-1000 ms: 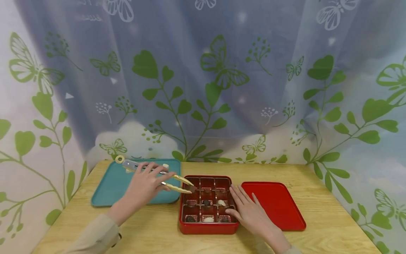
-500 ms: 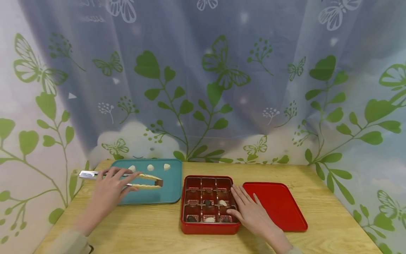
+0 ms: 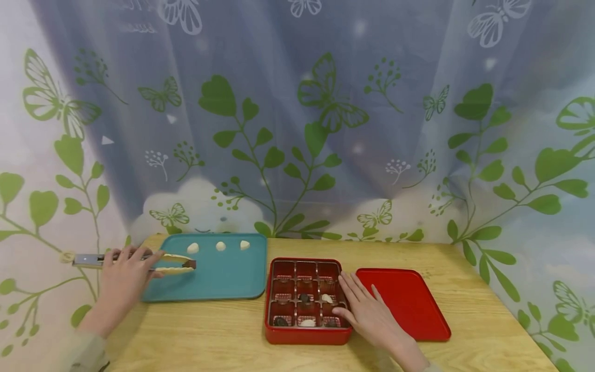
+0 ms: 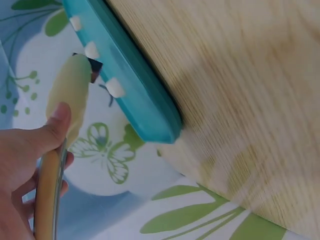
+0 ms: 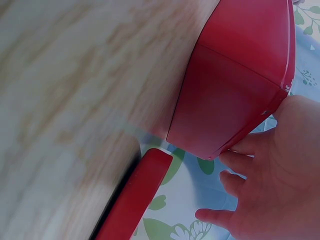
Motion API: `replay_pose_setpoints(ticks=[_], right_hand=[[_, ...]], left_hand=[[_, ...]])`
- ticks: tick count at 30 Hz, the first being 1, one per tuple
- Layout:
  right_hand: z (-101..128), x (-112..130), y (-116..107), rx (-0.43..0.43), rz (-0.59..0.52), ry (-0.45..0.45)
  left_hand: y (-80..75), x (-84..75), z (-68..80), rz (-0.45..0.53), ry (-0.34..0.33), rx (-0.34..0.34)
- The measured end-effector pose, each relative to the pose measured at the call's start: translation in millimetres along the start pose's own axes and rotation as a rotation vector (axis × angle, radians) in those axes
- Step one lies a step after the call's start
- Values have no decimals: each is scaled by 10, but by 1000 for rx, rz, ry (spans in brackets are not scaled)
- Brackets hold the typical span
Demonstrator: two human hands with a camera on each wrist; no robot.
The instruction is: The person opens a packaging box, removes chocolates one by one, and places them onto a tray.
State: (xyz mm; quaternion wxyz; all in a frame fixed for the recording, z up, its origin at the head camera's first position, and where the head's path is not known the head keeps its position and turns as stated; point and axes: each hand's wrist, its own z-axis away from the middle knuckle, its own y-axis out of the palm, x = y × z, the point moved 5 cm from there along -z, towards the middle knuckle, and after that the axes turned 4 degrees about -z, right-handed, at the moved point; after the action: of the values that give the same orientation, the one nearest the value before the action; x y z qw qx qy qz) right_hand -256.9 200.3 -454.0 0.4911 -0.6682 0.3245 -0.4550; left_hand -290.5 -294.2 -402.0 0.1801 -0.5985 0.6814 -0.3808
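My left hand point(image 3: 123, 276) grips metal tongs point(image 3: 87, 260) with cream-coloured tips, above the left side of a teal tray point(image 3: 232, 279). Between the tips sits a small dark brown piece point(image 3: 189, 264), perhaps chocolate. Three white pieces point(image 3: 220, 246) lie along the tray's far side. In the left wrist view, the thumb presses along the tongs point(image 4: 65, 110). My right hand point(image 3: 369, 315) rests, fingers extended, against the right rim of a red box point(image 3: 307, 337). Its divided insert holds dark pieces point(image 3: 304, 298) and white pieces point(image 3: 327, 298) in the middle and front rows.
A flat red lid point(image 3: 404, 299) lies right of the box, partly behind my right hand. All stands on a wooden table point(image 3: 209, 330). A patterned curtain point(image 3: 297, 170) hangs close behind the table's back edge.
My left hand has moved left from the box to over the tray, carrying the tongs with the brown piece still between the tips. The right hand has stayed on the box.
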Motion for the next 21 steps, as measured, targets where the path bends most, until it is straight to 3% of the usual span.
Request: replay_pose_setpoints(ticks=[5,10,17,21], right_hand=[[19,13,-5,-2,-10,-5],[21,7,1,-9,0,-3],[16,1,-3,-10,5,-4],[22,15,-23,-8,2,-3]], left_hand=[[96,68,-54,5,11,42],[245,88,-160,37,57,188],[343,57,-243,-81,4,308],[320,35,-218,-71,-21,309]])
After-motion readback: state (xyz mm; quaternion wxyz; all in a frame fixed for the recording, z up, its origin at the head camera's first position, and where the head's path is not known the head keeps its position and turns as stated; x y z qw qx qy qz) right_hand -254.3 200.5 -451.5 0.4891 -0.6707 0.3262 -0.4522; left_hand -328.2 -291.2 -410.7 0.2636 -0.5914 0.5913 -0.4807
